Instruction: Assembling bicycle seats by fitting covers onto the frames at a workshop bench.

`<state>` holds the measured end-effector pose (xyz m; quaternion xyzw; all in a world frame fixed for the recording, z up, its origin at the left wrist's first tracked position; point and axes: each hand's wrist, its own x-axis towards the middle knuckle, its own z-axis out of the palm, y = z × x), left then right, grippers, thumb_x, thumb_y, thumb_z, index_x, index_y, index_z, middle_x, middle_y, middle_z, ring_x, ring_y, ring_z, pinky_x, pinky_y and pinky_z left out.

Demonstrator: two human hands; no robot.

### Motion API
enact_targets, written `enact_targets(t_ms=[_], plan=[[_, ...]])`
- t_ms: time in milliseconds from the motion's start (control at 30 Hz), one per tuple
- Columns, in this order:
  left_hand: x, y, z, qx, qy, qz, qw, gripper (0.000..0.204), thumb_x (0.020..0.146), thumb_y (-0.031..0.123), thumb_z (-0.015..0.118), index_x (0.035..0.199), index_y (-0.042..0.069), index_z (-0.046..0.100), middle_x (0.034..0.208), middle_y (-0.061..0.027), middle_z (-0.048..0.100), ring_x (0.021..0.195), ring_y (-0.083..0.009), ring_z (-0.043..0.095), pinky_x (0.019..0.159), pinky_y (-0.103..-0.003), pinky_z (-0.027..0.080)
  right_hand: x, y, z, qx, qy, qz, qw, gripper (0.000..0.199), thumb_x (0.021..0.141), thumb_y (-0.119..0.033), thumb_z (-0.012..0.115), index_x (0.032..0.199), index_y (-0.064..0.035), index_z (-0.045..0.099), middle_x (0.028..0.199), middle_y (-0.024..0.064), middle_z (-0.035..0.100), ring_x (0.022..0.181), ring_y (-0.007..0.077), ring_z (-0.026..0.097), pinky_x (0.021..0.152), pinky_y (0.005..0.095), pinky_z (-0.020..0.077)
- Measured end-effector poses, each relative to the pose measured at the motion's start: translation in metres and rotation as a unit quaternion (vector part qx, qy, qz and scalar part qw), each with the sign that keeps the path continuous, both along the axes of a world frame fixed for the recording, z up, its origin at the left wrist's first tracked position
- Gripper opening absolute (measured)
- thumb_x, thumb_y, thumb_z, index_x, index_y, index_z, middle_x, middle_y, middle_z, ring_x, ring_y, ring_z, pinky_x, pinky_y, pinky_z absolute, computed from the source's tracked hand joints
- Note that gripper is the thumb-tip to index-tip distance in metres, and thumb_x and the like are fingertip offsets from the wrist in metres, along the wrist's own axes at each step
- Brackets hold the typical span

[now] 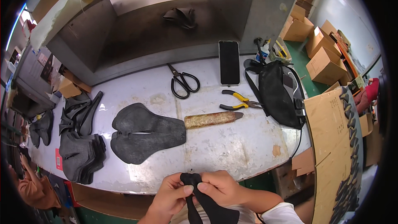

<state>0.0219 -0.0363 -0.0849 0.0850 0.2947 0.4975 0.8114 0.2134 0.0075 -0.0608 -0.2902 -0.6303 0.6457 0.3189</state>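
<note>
Black flexible piece (210, 202), one: held between both hands, before the bench (224, 151). Left hand (171, 193): thumb and fingers pinched on its upper end. Right hand (223, 187): pinched likewise, just beside, apparently so both thumbs bear on one spot. Forward-left of the left hand: flat saddle-shaped pad (163, 141); farther left, stacked pads (78, 157). Forward of both hands: wrapped-handle tool (210, 120), pliers (250, 104), scissors (177, 75), presumably laid there for easy reach.

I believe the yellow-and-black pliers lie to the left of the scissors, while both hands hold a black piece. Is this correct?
Not quite: the head view shows the pliers to the right of the scissors. The left hand and the right hand do hold a black piece.
</note>
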Motion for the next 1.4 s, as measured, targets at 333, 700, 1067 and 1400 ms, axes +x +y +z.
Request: enact_targets(t_ms=[333,700,1067,1400], plan=[[0.012,0.002,-0.002,0.033,0.074,0.06,0.995,0.02,0.082,-0.002,0.07,0.101,-0.004,0.065,0.091,-0.0124,0.07,0.078,-0.0175,0.068,0.07,-0.03,0.057,0.007,-0.003,-0.026,-0.104,0.029,0.082,0.991,0.031,0.097,-0.024,0.062,0.075,-0.0021,0.058,0.061,-0.0056,0.046,0.057,0.0019,0.038,0.048,0.0239,0.029],[0.008,0.005,0.006,0.023,0.1,0.116,0.988,0.019,0.079,-0.004,0.071,0.096,-0.005,0.064,0.088,-0.0144,0.07,0.073,-0.0209,0.068,0.067,-0.034,0.058,0.013,-0.004,-0.039,-0.135,0.07,0.168,0.974,0.041,0.091,-0.025,0.07,0.063,-0.0013,0.052,0.053,-0.0023,0.043,0.052,0.0038,0.037,0.045,0.0273,0.0297],[-0.013,0.01,-0.004,0.063,0.159,0.125,0.977,0.016,0.08,0.001,0.071,0.094,-0.002,0.063,0.084,-0.0152,0.069,0.067,-0.0226,0.067,0.06,-0.034,0.057,0.027,-0.011,-0.056,-0.123,0.045,0.263,0.956,0.039,0.094,-0.027,0.065,0.07,0.0016,0.054,0.055,0.0016,0.047,0.051,0.0087,0.037,0.046,0.0306,0.0312],[-0.018,0.008,-0.004,0.066,0.131,0.162,0.976,0.02,0.079,0.004,0.072,0.095,-0.003,0.062,0.082,-0.0162,0.068,0.063,-0.0237,0.066,0.056,-0.034,0.056,0.029,-0.014,-0.074,-0.162,0.106,0.28,0.94,0.05,0.097,-0.036,0.058,0.063,-0.0032,0.043,0.054,-0.0014,0.039,0.052,0.0082,0.032,0.046,0.0284,0.0289]])
